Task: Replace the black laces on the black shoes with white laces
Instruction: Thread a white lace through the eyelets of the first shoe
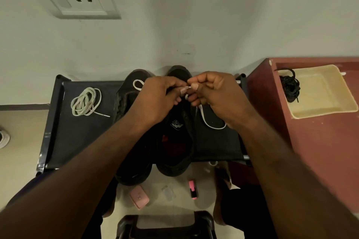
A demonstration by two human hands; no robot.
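Threading is under way: the left hand [155,99] and right hand [217,95] meet at 12 o'clock over the black shoe [175,139], both with fingers curled and pinching the white lace [188,87] between them, its slack looping out toward 4 o'clock. The black laces [290,86] already lie in the cream tray [320,111] at 3 o'clock, and a coiled spare white lace [84,102] waits at 9 o'clock. Next, I'd judge, the tip needs steering into an eyelet, then an even pull through.
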